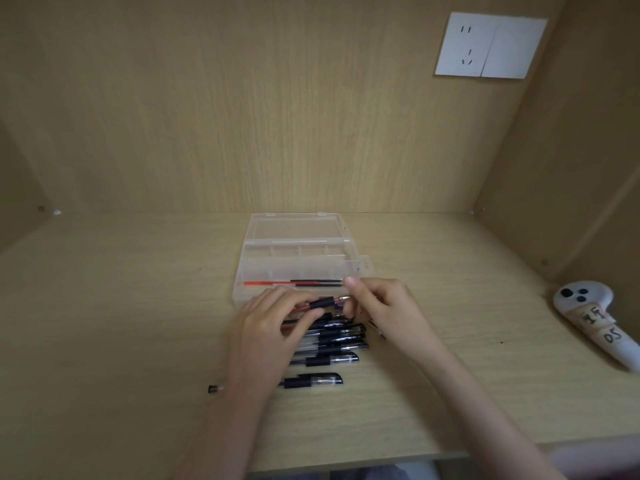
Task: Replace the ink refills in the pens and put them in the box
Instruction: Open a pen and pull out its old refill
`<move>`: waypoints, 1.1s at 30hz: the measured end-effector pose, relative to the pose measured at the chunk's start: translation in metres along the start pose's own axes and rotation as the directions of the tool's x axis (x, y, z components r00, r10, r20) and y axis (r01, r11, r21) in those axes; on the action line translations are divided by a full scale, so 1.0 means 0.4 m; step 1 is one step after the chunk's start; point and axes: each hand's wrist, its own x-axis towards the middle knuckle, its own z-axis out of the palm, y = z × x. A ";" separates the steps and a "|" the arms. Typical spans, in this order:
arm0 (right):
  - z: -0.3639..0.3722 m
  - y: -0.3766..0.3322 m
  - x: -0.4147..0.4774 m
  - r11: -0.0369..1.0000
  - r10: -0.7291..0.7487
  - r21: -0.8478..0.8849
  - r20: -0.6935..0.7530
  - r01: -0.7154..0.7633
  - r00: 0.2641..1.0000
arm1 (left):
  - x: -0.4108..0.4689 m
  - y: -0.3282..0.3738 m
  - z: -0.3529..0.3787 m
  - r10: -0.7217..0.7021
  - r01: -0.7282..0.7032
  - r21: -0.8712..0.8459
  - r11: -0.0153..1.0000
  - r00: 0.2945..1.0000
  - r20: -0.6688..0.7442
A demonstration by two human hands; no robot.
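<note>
My left hand (273, 327) grips a pen (323, 302) by its black rubber grip, with a red refill showing inside the clear barrel. My right hand (377, 306) pinches the metal tip end of that same pen, just in front of the clear plastic box (298, 244). The box stands open, with its lid folded back. Loose refills (294, 283), one red and two dark, lie in its front compartment. Several black-capped pens (332, 344) lie side by side on the desk under my hands, and one more pen (313, 380) lies nearer to me.
A small black pen part (212, 389) lies on the desk to the left of my left wrist. A white handheld controller (588, 317) with paper labels rests at the far right. The desk's front edge (346, 462) runs below my forearms. A wall socket (490, 46) sits high on the back panel.
</note>
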 end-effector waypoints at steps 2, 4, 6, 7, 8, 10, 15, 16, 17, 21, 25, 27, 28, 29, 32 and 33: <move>-0.001 0.001 0.001 1.000 -0.007 0.008 -0.008 0.007 1.000 | -0.001 0.001 -0.001 -0.005 0.005 -0.002 1.000 1.000 -0.001; -0.002 0.006 0.002 0.998 -0.019 0.060 0.012 0.019 1.000 | -0.002 -0.001 -0.002 -0.006 0.006 0.007 1.000 1.000 0.001; 0.000 0.013 0.004 0.998 -0.017 0.055 0.016 0.016 1.000 | -0.002 -0.002 0.000 0.001 -0.001 0.016 1.000 1.000 0.014; 0.001 0.012 0.003 0.999 -0.009 0.036 0.003 0.008 1.000 | -0.003 -0.002 0.001 0.004 -0.004 0.017 1.000 1.000 0.023; 0.002 0.009 0.002 1.000 -0.004 0.025 -0.012 0.004 1.000 | -0.003 -0.002 0.002 0.006 -0.006 0.019 1.000 0.999 0.031; 0.001 0.004 -0.001 1.000 0.000 0.015 -0.037 0.000 0.999 | -0.003 0.000 0.002 0.004 -0.005 0.017 1.000 0.999 0.033; -0.004 0.015 -0.005 0.998 -0.020 0.065 0.024 0.018 1.000 | -0.002 0.003 -0.002 -0.012 0.011 0.013 1.000 1.000 0.010; -0.003 0.019 -0.005 0.999 -0.021 0.042 0.018 0.020 1.000 | -0.002 0.002 -0.001 -0.009 0.009 0.019 1.000 1.000 0.015; -0.001 0.021 -0.005 0.999 -0.016 0.034 0.009 0.015 1.000 | -0.003 0.001 -0.001 -0.006 0.006 0.021 1.000 1.000 0.021; 0.006 0.020 -0.006 0.998 0.015 0.056 0.008 -0.015 1.000 | -0.003 -0.002 -0.001 0.016 -0.016 0.005 1.000 1.000 0.015; 0.008 0.019 -0.011 0.995 0.034 0.090 0.011 -0.035 0.999 | -0.002 -0.001 -0.003 0.043 -0.043 0.020 0.999 0.999 0.002; 0.008 0.018 -0.013 0.997 0.039 0.067 0.014 -0.040 0.999 | -0.002 0.000 -0.001 0.056 -0.056 0.032 0.998 0.998 -0.003; 0.008 0.016 -0.014 0.997 0.040 0.062 0.014 -0.041 0.999 | -0.002 0.001 -0.001 0.058 -0.057 0.032 0.998 0.998 -0.007; 0.008 0.013 -0.015 0.998 0.039 0.058 0.009 -0.039 0.999 | -0.002 0.001 -0.001 0.056 -0.056 0.028 0.998 0.998 -0.012; -0.013 0.021 -0.019 0.999 0.017 -0.037 -0.087 -0.020 0.996 | -0.003 0.003 -0.004 0.029 -0.029 0.004 1.000 0.998 -0.056; -0.028 0.030 -0.022 0.991 0.000 -0.132 -0.142 -0.019 0.990 | -0.002 0.004 -0.005 0.019 -0.019 0.002 1.000 0.997 -0.072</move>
